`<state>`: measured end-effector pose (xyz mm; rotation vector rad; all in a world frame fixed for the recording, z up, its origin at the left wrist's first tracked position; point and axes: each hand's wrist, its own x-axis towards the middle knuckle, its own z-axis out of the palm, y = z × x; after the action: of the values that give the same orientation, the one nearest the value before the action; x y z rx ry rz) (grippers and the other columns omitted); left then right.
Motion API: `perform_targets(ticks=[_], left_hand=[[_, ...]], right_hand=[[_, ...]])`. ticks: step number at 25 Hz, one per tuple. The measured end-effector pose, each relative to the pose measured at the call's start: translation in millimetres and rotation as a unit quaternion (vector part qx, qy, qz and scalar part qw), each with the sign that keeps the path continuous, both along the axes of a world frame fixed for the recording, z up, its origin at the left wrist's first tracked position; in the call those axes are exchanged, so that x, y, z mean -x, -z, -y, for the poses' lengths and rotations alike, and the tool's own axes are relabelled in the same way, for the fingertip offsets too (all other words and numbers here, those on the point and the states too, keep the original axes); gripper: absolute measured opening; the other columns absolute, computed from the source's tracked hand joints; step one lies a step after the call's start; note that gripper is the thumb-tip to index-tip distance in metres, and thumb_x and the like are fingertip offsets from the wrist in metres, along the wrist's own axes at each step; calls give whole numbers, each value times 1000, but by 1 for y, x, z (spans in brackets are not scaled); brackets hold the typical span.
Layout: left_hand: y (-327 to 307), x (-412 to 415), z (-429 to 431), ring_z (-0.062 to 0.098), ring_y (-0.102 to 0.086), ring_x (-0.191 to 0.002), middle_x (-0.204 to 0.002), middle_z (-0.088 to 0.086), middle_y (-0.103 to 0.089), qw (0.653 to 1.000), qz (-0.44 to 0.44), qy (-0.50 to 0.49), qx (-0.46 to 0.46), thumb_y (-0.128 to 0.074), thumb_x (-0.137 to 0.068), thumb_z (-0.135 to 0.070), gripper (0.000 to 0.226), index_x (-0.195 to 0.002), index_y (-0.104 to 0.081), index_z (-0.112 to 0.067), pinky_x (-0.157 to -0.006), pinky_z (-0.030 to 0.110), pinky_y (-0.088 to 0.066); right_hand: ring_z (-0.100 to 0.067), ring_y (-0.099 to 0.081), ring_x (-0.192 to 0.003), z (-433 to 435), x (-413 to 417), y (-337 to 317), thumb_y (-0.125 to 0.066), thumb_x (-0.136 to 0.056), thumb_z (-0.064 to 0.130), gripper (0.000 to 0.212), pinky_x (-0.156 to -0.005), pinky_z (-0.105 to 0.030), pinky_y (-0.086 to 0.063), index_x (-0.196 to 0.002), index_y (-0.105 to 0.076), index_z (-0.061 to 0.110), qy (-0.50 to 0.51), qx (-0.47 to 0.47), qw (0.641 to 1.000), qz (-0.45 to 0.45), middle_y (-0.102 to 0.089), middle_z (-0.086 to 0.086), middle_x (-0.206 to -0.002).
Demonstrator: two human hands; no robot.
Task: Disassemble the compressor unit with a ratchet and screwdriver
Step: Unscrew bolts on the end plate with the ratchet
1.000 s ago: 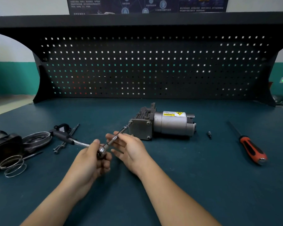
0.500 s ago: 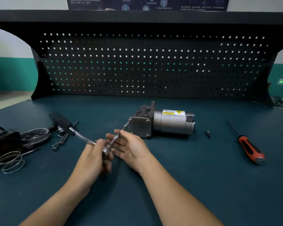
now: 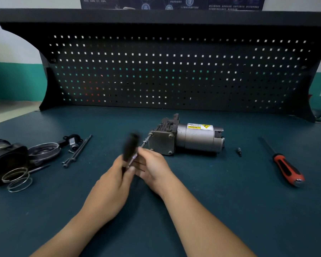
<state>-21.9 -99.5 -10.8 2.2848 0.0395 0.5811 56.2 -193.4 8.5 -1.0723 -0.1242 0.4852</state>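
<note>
The grey compressor unit (image 3: 189, 137) lies on its side on the blue bench, its square end plate facing left. A long bolt (image 3: 146, 140) sticks out of the plate's upper left corner. My left hand (image 3: 117, 175) grips the head of the ratchet (image 3: 130, 148), whose black handle points up and is blurred. My right hand (image 3: 152, 166) steadies the ratchet's extension bar with its fingertips, just left of the plate. The red and black screwdriver (image 3: 285, 166) lies untouched at the right.
Removed parts lie at the left: a black housing (image 3: 4, 158), a round metal cover (image 3: 44, 151), wire rings (image 3: 17, 179), two long bolts (image 3: 78, 151) and a small bracket (image 3: 72, 140). A small bit (image 3: 239, 151) lies right of the compressor. A pegboard (image 3: 156, 71) closes the back.
The ratchet handle has swung from pointing left across the bench up to nearly upright, turning on the bolt. Both hands stayed in place at the extension bar.
</note>
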Motion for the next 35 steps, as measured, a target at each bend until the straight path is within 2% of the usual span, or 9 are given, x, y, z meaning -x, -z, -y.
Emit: perform_targets(ticks=[4, 7, 9, 11, 14, 19, 26, 33, 35], left_hand=[[-13, -6, 3, 11, -44, -34, -70, 6, -59, 869, -112, 52, 479, -33, -101, -32, 27, -95, -54, -15, -35, 20, -38], [-21, -3, 0, 8, -39, -33, -61, 3, -56, 765, -164, 85, 617, -31, -100, -37, 36, -82, -52, -13, -36, 16, -37], [-18, 1, 4, 9, -43, -35, -65, 3, -57, 869, -129, 51, 475, -34, -101, -32, 29, -93, -52, -12, -40, 19, -37], [-11, 4, 5, 11, -59, -55, -75, -8, -56, 992, -64, -11, 106, -37, -100, -32, 25, -118, -44, -18, -53, 24, -42], [0, 7, 4, 25, -63, -87, -104, -17, -46, 965, -36, -14, -258, -33, -97, -39, 48, -137, -8, -45, -69, 35, -46], [-15, -11, 1, 11, -52, -41, -70, 0, -56, 978, -2, 4, 210, -36, -98, -28, 9, -97, -44, -32, -46, 25, -43], [-14, -49, -7, -4, -53, -44, -51, -11, -56, 993, -26, 91, 77, -40, -98, -24, 13, -94, -42, -36, -45, 10, -36], [-11, -64, -30, 7, -45, -38, -62, 3, -51, 972, -33, 79, 221, -35, -100, -17, 16, -111, -45, -13, -40, 20, -38], [-15, -61, -33, 13, -55, -50, -69, -1, -56, 993, -25, 76, 83, -35, -100, -21, 21, -118, -41, -12, -50, 26, -42]], right_hand=[[-17, -64, -75, 4, -2, -1, -38, -100, 20, 16, -61, -28, -48, -95, -51, 13, -36, -37, 999, -15, -70, -5, -82], [-13, -68, -68, 2, -2, 0, -37, -101, 17, 19, -54, -22, -52, -91, -52, 10, -39, -34, 999, 1, -72, -4, -79], [-12, -68, -59, 0, -2, 1, -39, -100, 15, 21, -56, -21, -54, -84, -52, 10, -23, -26, 999, 0, -71, -3, -65], [-10, -66, -51, -2, -1, 2, -42, -99, 12, 23, -52, -19, -52, -78, -52, 10, -3, -22, 1000, -3, -68, -1, -56], [-12, -65, -50, -4, -1, 3, -45, -97, 10, 22, -50, -20, -52, -77, -54, 7, 13, -62, 998, -19, -68, -4, -57], [-8, -68, -65, 0, -9, 4, -38, -100, 25, 19, -64, -24, -46, -93, -54, 18, -38, -44, 998, -23, -73, 5, -75], [-11, -65, -64, -12, -25, 4, -38, -99, 28, 23, -52, -19, -44, -95, -58, 16, -19, -80, 993, -80, -70, 1, -70], [-12, -69, -66, -22, -42, 7, -43, -98, 14, 16, -55, -25, -52, -90, -57, 11, 8, -127, 989, -70, -72, 0, -71], [-15, -68, -60, -27, -44, 9, -51, -93, 9, 10, -54, -24, -54, -85, -57, 6, 36, -122, 991, -50, -70, -4, -65]])
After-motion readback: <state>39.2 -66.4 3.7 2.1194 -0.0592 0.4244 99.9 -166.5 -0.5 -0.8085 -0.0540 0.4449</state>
